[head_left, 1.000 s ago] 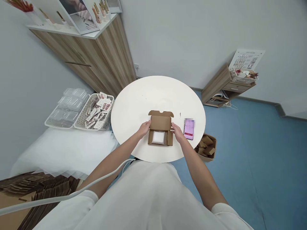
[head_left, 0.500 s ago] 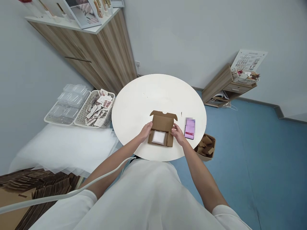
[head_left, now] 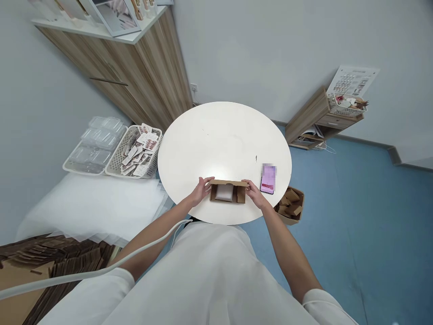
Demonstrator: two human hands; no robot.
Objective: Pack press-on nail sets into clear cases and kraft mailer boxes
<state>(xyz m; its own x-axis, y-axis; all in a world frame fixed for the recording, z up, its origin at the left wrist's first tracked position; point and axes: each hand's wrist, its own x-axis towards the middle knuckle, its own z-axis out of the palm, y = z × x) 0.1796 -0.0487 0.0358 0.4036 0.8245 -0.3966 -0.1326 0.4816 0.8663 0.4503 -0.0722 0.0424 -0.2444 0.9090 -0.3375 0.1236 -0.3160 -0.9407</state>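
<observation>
A small brown cardboard box (head_left: 241, 196) sits near the front edge of the round white table (head_left: 216, 135). Its lid is partly folded over, with the tuck edge toward me. Inside, on the left, lies a white padded packet (head_left: 224, 192), partly shaded by the lid. My left hand (head_left: 202, 191) grips the lid's left end between thumb and fingers. At the opposite end, my right hand (head_left: 253, 192) has its fingers closed around the lid's right corner. Just beyond that hand, a phone (head_left: 268, 179) with a pink, partly blurred screen lies on the table.
Left of the table stand a basket of printed cards (head_left: 140, 151) and a tray of clear plastic cases (head_left: 98, 146). White foam sheets (head_left: 94, 205) lie below them, above stacked flat cardboard (head_left: 67, 266). A carton of cardboard pieces (head_left: 290, 206) is on the floor at right.
The box lid has swung from upright toward me, now partly covering the box and packet. Both hands have moved with it, staying at its two ends.
</observation>
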